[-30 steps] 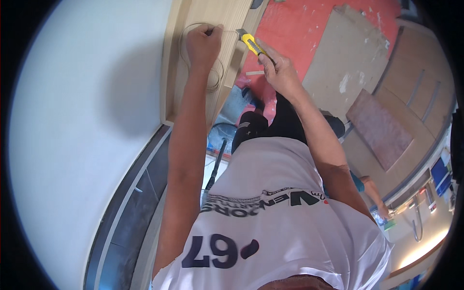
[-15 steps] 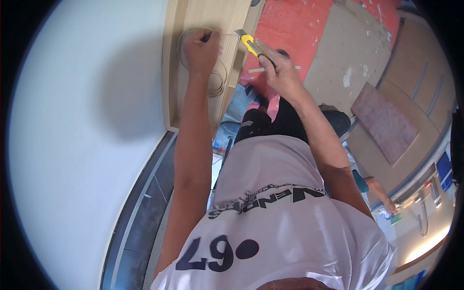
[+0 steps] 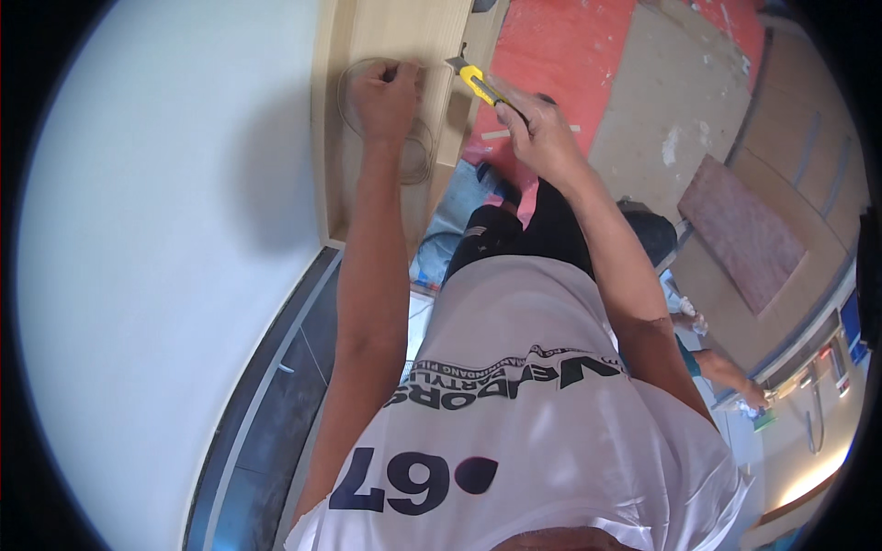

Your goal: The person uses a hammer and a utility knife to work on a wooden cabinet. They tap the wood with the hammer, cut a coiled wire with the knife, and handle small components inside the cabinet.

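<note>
My right hand (image 3: 542,133) grips a yellow-and-black utility knife (image 3: 480,86), its metal blade out and pointing up and left beside the wooden edge. Left of it, my left hand (image 3: 384,99) is closed in a pinch on a thin beige strip (image 3: 340,96). The strip curves round that hand, and its coiled loops (image 3: 418,158) hang just below, against a pale wooden door frame (image 3: 395,28). The exact point where the fingers hold the strip is hidden.
A white wall (image 3: 147,230) stands at the left, above dark tiles (image 3: 266,432). Red sheeting (image 3: 551,46) and brown board (image 3: 652,83) cover the floor. A pinkish slab (image 3: 742,234) lies at the right. Another person's arm (image 3: 726,369) shows at the lower right.
Both hands keep their holds and have barely moved. The view has shifted slightly, and more of the other person's arms shows at the right.
</note>
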Motion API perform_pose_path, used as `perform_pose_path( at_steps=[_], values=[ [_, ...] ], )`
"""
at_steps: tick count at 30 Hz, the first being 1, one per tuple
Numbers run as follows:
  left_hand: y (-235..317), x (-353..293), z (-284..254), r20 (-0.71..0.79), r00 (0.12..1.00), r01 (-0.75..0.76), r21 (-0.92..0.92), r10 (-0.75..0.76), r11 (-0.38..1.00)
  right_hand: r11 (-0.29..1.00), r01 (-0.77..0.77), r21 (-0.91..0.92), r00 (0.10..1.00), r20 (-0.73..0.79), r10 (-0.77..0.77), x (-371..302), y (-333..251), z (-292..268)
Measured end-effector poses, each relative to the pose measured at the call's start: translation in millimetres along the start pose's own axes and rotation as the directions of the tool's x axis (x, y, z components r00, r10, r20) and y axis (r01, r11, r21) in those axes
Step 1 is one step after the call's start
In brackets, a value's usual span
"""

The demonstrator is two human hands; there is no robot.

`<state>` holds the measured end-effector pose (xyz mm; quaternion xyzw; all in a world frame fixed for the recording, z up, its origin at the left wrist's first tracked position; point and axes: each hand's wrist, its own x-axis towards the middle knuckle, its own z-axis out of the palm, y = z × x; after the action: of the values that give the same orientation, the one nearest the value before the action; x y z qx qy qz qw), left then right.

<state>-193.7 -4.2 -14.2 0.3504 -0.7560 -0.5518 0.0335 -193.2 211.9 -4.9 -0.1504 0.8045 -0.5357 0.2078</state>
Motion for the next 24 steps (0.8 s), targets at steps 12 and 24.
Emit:
perform_pose_path(
  at_steps=[12,24],
  values=[
    [-3.0,-3.8,3.8,-0.034,0.988,-0.147,0.090,0.150,0.985,0.995,-0.067,0.070,0.998,0.008,0.066,1.7,0.1,8.0],
    [-6.6,-1.8,-5.8,0.020,0.998,-0.057,0.025,0.056,0.998,0.985,-0.142,0.102,0.990,0.011,0.142,-8.2,0.1,8.4]
  ],
)
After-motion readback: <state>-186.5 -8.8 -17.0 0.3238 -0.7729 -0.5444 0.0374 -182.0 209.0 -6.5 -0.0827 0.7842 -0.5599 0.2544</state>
